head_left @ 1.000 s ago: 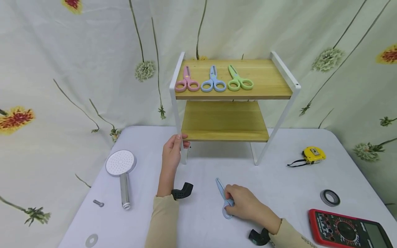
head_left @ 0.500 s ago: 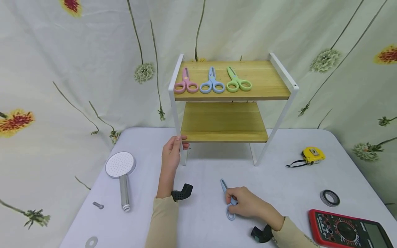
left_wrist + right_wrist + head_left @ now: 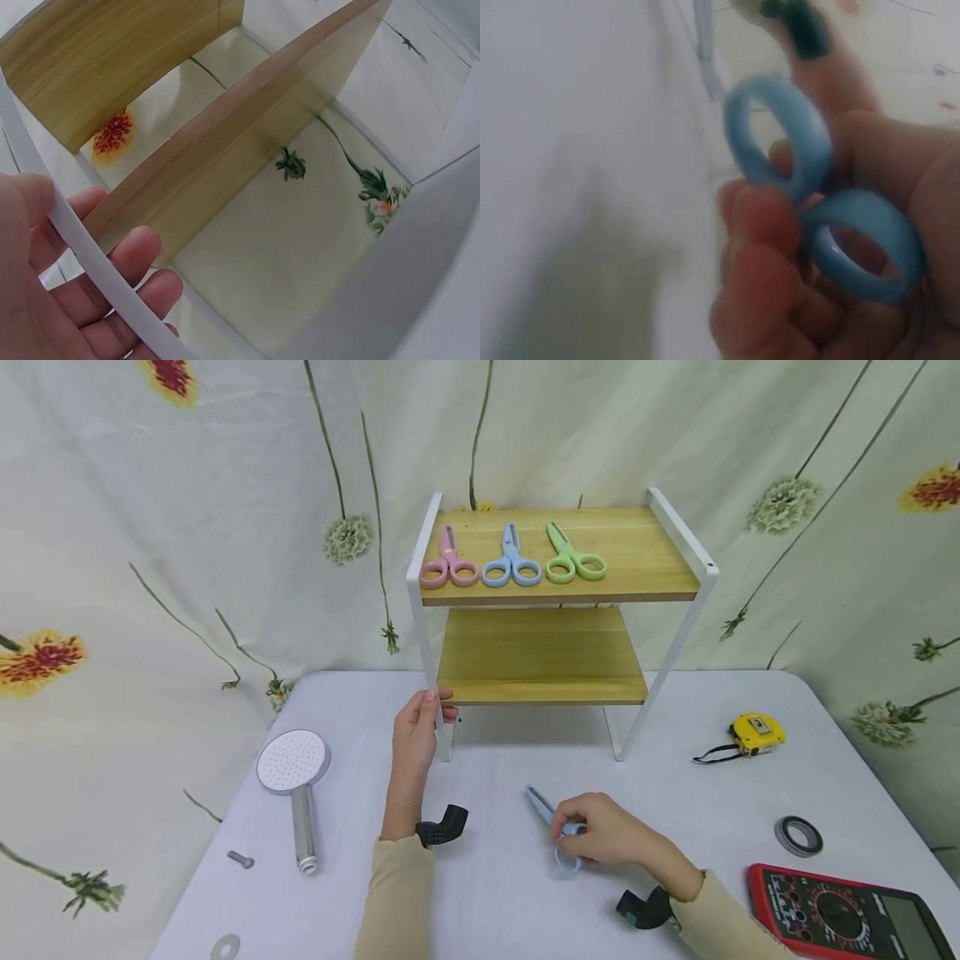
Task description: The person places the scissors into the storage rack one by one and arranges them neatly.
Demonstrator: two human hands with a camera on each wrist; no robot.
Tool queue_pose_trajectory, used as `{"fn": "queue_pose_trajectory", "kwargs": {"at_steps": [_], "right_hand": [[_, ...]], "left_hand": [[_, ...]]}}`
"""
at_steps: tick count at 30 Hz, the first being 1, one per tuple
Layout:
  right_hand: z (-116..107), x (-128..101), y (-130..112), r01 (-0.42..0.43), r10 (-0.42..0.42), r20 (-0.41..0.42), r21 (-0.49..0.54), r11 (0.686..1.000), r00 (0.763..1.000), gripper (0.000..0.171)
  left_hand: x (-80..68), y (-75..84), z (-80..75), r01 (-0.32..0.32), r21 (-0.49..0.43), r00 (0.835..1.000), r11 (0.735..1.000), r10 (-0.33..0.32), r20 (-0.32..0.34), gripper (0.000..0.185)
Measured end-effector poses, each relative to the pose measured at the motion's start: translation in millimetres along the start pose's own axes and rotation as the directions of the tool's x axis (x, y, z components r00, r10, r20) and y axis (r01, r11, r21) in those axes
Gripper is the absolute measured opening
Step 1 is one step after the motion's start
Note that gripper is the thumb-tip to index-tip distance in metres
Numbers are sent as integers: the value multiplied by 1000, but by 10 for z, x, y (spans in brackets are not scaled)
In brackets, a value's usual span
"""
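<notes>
We've got the light-blue scissors (image 3: 557, 823) coming up off the white table (image 3: 525, 902) now, our right hand (image 3: 609, 841) pinching the handle loops; a second ago they lay flat. Our left hand (image 3: 415, 735) still grips the shelf rack's white post (image 3: 427, 647).

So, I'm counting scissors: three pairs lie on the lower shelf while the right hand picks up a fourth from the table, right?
Not quite: the three pairs of scissors lie on the top shelf, as the head view shows. The right hand does hold a fourth, blue pair at the table.
</notes>
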State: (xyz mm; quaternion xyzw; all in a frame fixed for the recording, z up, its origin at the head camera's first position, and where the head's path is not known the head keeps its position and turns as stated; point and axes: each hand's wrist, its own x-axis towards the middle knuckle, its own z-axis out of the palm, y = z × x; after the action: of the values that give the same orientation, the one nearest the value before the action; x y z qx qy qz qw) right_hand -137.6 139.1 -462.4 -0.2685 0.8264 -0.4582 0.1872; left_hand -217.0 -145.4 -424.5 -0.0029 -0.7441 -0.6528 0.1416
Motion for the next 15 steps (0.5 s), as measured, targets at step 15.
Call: {"fn": "queue_pose_trajectory", "kwargs": {"at_steps": [15], "right_hand": [[-1387, -297, -1314, 412, -412, -7, 5, 911, 911, 25]], "left_hand": [[17, -13, -5, 13, 10, 1000, 1000, -13, 11, 41]]}}
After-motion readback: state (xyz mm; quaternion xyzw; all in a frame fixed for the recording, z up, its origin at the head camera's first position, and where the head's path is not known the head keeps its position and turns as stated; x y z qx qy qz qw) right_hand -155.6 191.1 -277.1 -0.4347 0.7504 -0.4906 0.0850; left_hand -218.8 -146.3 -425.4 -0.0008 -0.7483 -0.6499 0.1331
